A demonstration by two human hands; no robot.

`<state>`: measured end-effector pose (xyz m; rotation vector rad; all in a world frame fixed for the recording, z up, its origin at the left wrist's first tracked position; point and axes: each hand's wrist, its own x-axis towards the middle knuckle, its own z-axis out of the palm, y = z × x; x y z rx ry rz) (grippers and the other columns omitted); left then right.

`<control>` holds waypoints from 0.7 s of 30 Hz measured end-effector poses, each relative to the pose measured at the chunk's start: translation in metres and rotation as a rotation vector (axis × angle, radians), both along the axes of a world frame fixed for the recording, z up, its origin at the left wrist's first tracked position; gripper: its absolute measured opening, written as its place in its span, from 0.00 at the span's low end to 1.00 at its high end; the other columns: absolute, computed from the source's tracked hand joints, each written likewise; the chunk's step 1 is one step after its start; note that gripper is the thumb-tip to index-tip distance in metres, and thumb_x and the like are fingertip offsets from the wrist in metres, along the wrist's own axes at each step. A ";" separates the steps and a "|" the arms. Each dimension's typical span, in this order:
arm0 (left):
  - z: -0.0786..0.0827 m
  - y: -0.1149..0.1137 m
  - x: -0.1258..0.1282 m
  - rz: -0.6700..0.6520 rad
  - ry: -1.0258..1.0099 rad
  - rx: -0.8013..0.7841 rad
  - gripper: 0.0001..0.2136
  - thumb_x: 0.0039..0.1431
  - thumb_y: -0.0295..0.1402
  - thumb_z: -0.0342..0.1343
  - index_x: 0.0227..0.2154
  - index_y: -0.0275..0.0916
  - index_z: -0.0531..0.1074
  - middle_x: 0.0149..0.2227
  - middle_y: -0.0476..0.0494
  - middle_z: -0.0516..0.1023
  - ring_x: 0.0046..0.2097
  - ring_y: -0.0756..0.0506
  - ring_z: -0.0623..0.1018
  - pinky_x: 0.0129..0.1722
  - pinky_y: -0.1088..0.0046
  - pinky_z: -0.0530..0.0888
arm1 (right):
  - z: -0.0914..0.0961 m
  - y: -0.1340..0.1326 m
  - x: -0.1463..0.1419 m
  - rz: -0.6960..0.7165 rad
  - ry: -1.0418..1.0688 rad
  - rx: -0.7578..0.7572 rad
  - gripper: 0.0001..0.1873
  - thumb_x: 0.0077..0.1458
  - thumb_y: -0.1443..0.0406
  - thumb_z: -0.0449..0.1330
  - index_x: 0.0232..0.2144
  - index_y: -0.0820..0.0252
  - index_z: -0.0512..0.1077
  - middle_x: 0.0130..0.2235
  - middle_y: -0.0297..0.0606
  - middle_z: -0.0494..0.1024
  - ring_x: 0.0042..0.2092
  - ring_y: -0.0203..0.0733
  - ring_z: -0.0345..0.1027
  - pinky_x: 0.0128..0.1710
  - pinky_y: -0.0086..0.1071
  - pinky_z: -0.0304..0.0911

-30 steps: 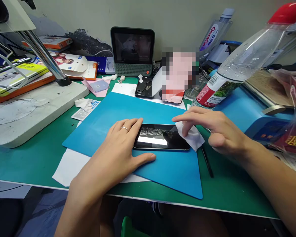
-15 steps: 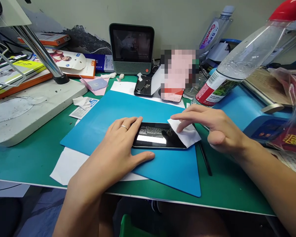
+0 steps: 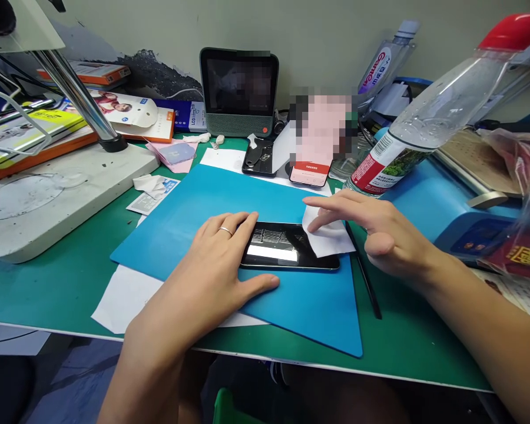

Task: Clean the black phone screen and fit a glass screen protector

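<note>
My right hand (image 3: 371,235) has drawn the white wipe (image 3: 331,241) back toward the far right corner of the smartphone (image 3: 282,250), so more of the glass near me shows than half a second ago. My left hand (image 3: 212,259) has not shifted.

The smartphone lies face up on the blue mat (image 3: 300,300), in the middle of the green surface (image 3: 48,288). My left hand is spread flat over its left end, thumb along the near edge, gripping nothing. There is a ring (image 3: 225,231) on one finger. My right hand is open too, fingers stretched out and the first two fingertips pressing the wipe onto the screen's corner.

Little writing can be read. The far bottle (image 3: 382,65) carries red letters that look like "Game". The red-capped bottle (image 3: 424,118) leans in close at the right, its red and green label too small to read. A red packet (image 3: 519,256) shows a gold character.

A thin black tool (image 3: 364,277) lies just beside my right hand. Behind the mat are a black phone (image 3: 258,159), a phone with a red band (image 3: 311,174) and a smart display (image 3: 238,91). A white stand base (image 3: 57,194) sits at the left.
</note>
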<state>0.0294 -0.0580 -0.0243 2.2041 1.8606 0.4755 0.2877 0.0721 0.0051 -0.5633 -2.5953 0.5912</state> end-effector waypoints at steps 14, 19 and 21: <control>-0.001 0.000 0.000 -0.001 0.007 0.005 0.42 0.61 0.55 0.59 0.70 0.36 0.56 0.69 0.37 0.63 0.69 0.32 0.60 0.67 0.50 0.63 | -0.005 -0.002 -0.005 0.071 -0.026 -0.068 0.55 0.52 0.28 0.34 0.69 0.50 0.62 0.46 0.41 0.84 0.50 0.55 0.70 0.54 0.47 0.62; -0.001 0.001 0.000 -0.001 0.011 0.014 0.42 0.61 0.55 0.59 0.70 0.36 0.57 0.69 0.37 0.63 0.69 0.32 0.61 0.66 0.51 0.64 | -0.003 -0.009 -0.008 0.173 0.031 -0.107 0.55 0.53 0.29 0.33 0.66 0.54 0.67 0.41 0.42 0.84 0.45 0.51 0.69 0.50 0.42 0.64; -0.002 0.001 -0.001 -0.008 0.009 0.013 0.42 0.60 0.55 0.59 0.70 0.36 0.57 0.69 0.37 0.63 0.69 0.32 0.61 0.66 0.51 0.64 | -0.002 -0.014 -0.012 0.229 0.036 -0.162 0.56 0.52 0.28 0.34 0.67 0.53 0.65 0.44 0.42 0.84 0.47 0.50 0.69 0.50 0.40 0.64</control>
